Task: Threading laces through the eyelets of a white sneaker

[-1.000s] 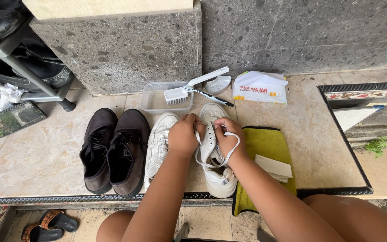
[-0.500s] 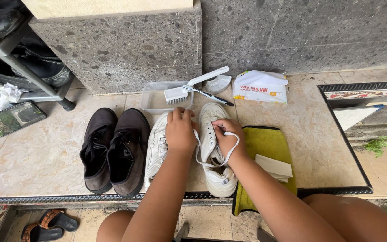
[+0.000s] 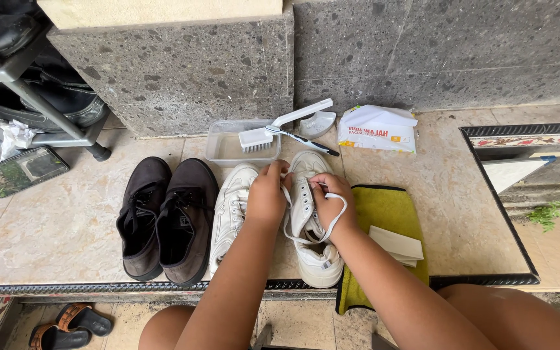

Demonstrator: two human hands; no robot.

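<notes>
**Laces in both hands, fingertips hidden**

Left hand [image 3: 267,194] and right hand [image 3: 332,201] pinching the white lace [image 3: 332,223] over the right white sneaker [image 3: 309,227], beside the green cloth [image 3: 390,214]. Left white sneaker [image 3: 231,210] partly covered by the forearm. Fingertips hard to make out.

Dark shoes [image 3: 166,220] left of sneakers [image 3: 309,220]; cloth [image 3: 387,236] right; tray [image 3: 238,144] with brush [image 3: 257,138] behind.

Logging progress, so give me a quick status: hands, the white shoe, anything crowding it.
Left hand and right hand both pinch the white lace. White sneaker flat on the tile, between its mate and a green cloth.
</notes>
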